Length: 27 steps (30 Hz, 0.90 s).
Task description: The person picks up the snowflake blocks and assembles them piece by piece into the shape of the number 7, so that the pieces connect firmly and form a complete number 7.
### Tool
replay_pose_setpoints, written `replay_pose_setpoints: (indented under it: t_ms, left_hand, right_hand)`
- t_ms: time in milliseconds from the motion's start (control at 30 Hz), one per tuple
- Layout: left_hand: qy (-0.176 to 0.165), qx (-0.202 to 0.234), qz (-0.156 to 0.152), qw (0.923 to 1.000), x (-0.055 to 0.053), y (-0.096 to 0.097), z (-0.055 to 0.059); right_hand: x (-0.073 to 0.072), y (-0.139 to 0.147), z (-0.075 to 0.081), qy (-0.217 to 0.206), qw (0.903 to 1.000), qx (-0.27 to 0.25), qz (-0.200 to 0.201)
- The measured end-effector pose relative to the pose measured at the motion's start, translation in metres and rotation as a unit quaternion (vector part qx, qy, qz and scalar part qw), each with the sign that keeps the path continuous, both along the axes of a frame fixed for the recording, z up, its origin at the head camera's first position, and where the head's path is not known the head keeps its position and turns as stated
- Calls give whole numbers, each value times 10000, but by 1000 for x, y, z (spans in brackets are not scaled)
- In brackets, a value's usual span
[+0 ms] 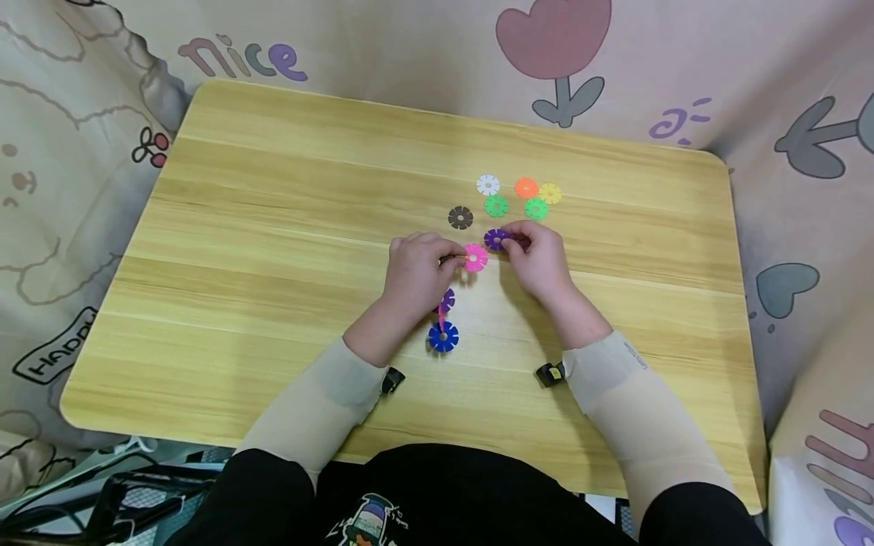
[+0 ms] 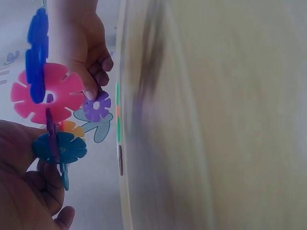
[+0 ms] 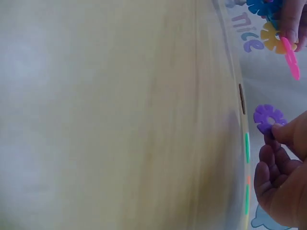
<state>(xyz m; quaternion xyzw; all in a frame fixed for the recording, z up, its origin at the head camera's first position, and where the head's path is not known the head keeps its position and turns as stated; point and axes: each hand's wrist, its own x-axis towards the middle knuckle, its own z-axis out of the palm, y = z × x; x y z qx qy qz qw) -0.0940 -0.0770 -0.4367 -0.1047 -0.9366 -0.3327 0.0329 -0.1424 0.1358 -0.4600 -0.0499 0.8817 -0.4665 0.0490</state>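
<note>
My left hand (image 1: pixel 419 269) grips a joined chain of notched plastic snowflake discs. At the chain's near end hangs a dark blue disc (image 1: pixel 444 337), slotted to a pink one (image 2: pixel 62 91) in the left wrist view. A teal disc (image 2: pixel 74 151) sits close by the fingers, and a yellow disc (image 3: pixel 271 38) shows beside the fingertips in the right wrist view. Another pink disc (image 1: pixel 476 258) sticks out towards the right. My right hand (image 1: pixel 539 258) pinches a single purple disc (image 1: pixel 495 240) between thumb and fingers, just apart from that pink disc. The left fingers hide part of the chain.
Beyond the hands, loose discs lie flat on the wooden table (image 1: pixel 273 250): brown (image 1: pixel 460 218), white (image 1: pixel 488 185), orange (image 1: pixel 526 188), yellow (image 1: pixel 550 193) and two greens (image 1: pixel 495 205). A printed curtain (image 1: pixel 410 45) hangs behind the far edge.
</note>
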Motion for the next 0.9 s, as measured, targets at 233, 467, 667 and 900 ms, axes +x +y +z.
replay_pose_setpoints:
  t_ms: [233, 467, 667, 900]
  left_hand:
    - [-41, 53, 103, 9999, -1, 0, 0]
    - [12, 47, 143, 9999, -2, 0, -1]
    - [35, 107, 159, 9998, -2, 0, -3]
    - [35, 95, 125, 9999, -2, 0, -2]
  right_hand:
    - [7, 6, 0, 313, 9986, -424, 54]
    - [14, 11, -1, 554, 9965, -584, 206]
    - [18, 14, -2, 729, 9941, -727, 343]
    - [23, 14, 0, 973, 9905, -805, 537]
